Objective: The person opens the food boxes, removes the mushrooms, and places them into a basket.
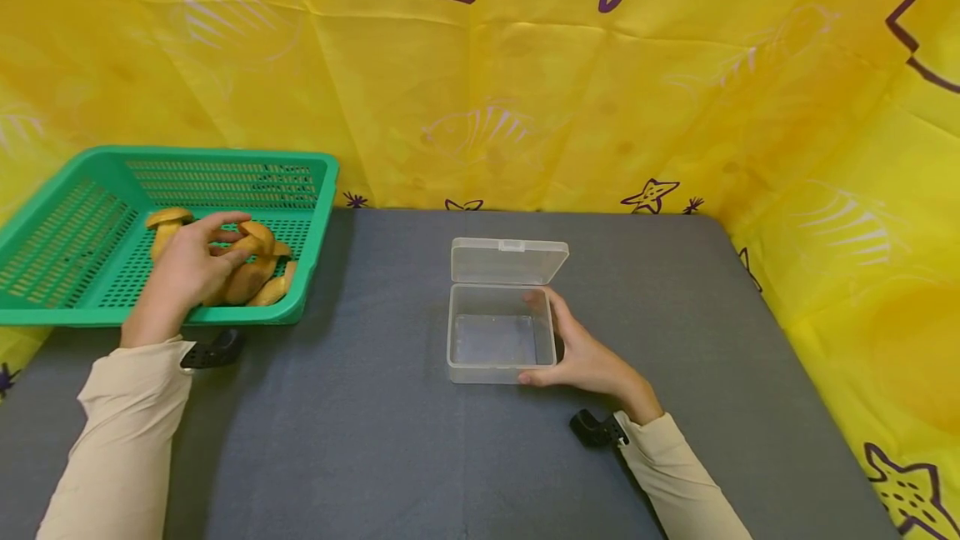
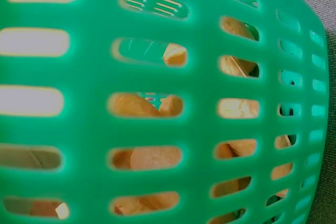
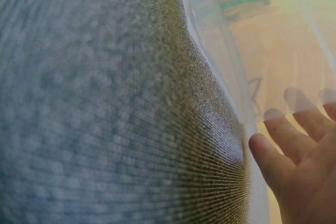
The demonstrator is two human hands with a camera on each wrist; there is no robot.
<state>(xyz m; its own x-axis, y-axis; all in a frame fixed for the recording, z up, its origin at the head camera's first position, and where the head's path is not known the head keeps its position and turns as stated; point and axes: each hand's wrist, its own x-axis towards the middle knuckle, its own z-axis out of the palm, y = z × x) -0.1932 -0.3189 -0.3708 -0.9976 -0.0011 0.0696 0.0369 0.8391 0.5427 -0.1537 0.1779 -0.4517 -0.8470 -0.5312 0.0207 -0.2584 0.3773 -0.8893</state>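
At the left, my left hand (image 1: 191, 263) reaches over the near rim of a green plastic basket (image 1: 321, 215). Its thumb and fingers pinch a brown mushroom (image 1: 258, 235) among several others in there. Another mushroom (image 1: 167, 219) stands to the left of the hand. In the left wrist view, the slotted basket wall (image 2: 202, 87) hides the hand and most of the mushrooms. My right hand (image 1: 591, 363) grips the right side of a clear plastic box (image 1: 480, 375), thumb at the front and fingers behind. The box's hinged lid (image 1: 487, 261) stands raised; nothing lies inside.
Both things rest on a grey cloth-covered table (image 1: 390, 440). A yellow printed curtain (image 1: 525, 65) hangs behind the table and along its right side. Black wrist cameras (image 1: 592, 429) sit at both cuffs.
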